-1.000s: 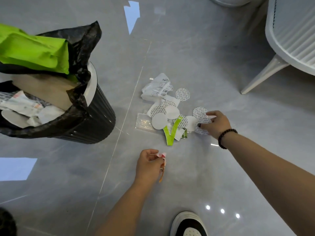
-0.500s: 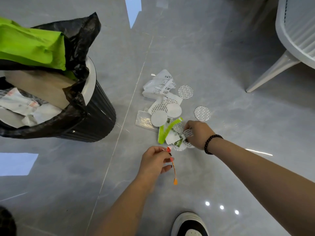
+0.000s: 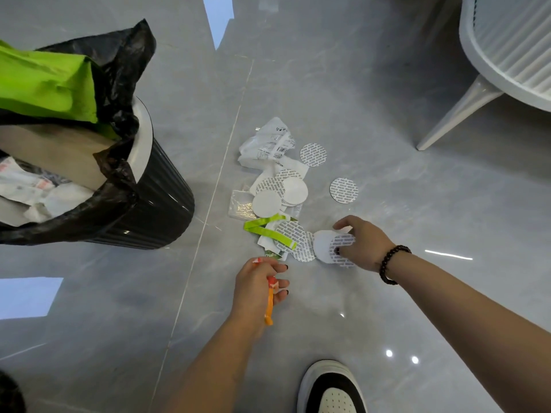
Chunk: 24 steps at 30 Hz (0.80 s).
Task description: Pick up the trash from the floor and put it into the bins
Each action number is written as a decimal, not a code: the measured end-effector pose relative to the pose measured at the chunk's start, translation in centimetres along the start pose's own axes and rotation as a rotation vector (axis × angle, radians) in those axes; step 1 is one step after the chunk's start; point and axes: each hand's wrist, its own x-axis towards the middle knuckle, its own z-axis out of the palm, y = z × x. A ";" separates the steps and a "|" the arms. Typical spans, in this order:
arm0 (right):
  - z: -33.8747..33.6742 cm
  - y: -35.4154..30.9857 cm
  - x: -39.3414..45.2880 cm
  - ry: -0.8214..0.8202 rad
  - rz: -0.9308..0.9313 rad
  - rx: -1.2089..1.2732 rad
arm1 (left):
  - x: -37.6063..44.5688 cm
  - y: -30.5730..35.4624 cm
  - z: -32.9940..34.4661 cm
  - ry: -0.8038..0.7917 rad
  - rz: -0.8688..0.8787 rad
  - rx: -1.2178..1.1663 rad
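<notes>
A pile of trash lies on the grey floor: white round seal discs (image 3: 279, 194), a crumpled white wrapper (image 3: 268, 143), a clear plastic bag (image 3: 240, 205) and a green strip (image 3: 268, 231). Two discs lie apart, one (image 3: 312, 154) and another (image 3: 343, 190). My right hand (image 3: 359, 245) pinches a few discs (image 3: 331, 247) at the pile's near right edge. My left hand (image 3: 258, 289) grips an orange wrapper strip (image 3: 269, 304) just in front of the pile. The black ribbed bin (image 3: 158, 204) with a black liner stands at the left, filled with paper and a green bag (image 3: 44, 84).
A white chair (image 3: 507, 55) stands at the upper right, one leg (image 3: 453, 114) reaching down to the floor. My black and white shoe (image 3: 331, 389) is at the bottom edge. A tile joint runs diagonally between the bin and the pile.
My right hand has slid from the pile's middle to its right edge and now pinches discs there. My left hand still holds the orange strip, which now hangs along the palm.
</notes>
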 end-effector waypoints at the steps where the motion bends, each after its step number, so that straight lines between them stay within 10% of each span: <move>1: -0.1 0.1 0.0 0.002 0.004 -0.033 | 0.0 0.0 0.0 -0.005 -0.002 -0.003; 24: 0.9 1.8 0.1 -0.051 -0.028 -0.003 | 3.9 0.0 3.2 0.026 0.573 1.196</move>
